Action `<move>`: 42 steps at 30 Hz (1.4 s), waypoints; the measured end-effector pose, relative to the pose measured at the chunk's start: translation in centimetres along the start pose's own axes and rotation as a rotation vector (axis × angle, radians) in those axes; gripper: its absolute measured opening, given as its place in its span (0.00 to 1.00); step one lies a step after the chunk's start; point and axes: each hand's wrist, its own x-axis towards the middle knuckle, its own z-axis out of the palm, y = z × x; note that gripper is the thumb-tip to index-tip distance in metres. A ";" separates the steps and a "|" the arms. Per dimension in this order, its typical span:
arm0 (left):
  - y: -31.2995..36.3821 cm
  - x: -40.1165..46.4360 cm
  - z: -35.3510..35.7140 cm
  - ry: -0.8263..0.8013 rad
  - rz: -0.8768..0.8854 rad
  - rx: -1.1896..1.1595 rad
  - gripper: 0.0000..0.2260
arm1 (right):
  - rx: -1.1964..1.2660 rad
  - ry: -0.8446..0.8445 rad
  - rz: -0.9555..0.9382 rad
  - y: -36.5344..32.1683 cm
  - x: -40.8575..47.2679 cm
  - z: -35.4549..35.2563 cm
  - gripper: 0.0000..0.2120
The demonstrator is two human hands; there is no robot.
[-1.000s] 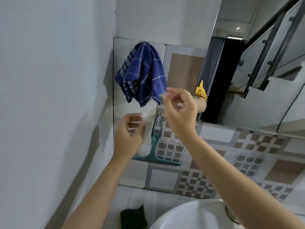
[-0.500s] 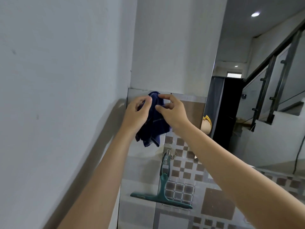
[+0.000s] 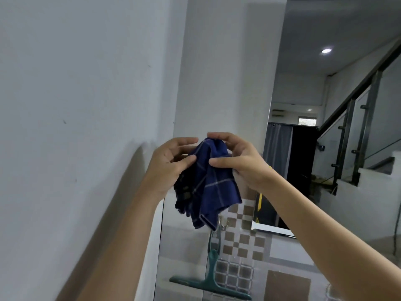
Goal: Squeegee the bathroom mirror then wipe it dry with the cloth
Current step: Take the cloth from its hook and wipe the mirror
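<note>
A plain white wall (image 3: 76,105) fills the left half of the frame. At mid-frame the left hand (image 3: 171,164) pinches the left side of a dark blue checked cloth (image 3: 208,185) between thumb and curled fingers. The cloth hangs bunched between both hands, its lower folds drooping toward the bottom centre. The right hand (image 3: 240,161) grips its top and right edge, thumb pressed on the front. Below, a green squeegee (image 3: 211,279) hangs on the patterned tile wall (image 3: 243,240). At the right, the mirror (image 3: 325,105) reflects a staircase with a glass railing.
</note>
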 end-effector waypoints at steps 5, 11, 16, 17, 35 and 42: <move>3.2 -1.3 1.2 -0.232 -0.034 0.044 0.13 | -0.003 0.055 -0.004 -1.8 -4.4 -1.5 0.18; 7.4 -2.6 4.9 -0.401 -0.034 0.146 0.12 | -0.070 0.109 -0.065 -4.2 -10.1 -2.5 0.19; 10.1 -3.2 8.3 -0.431 0.006 0.147 0.09 | 0.038 0.100 -0.098 -5.9 -14.0 -3.8 0.20; 10.5 -3.3 9.0 -0.419 0.021 0.151 0.09 | 0.048 0.116 -0.107 -6.3 -14.7 -4.2 0.19; 10.4 -4.0 25.9 -0.170 0.056 0.111 0.04 | 0.123 0.543 -0.093 -11.4 -24.6 -14.2 0.11; 8.0 -0.2 25.6 -0.042 0.142 0.532 0.11 | -0.252 1.025 -0.237 -16.0 -20.6 -21.4 0.19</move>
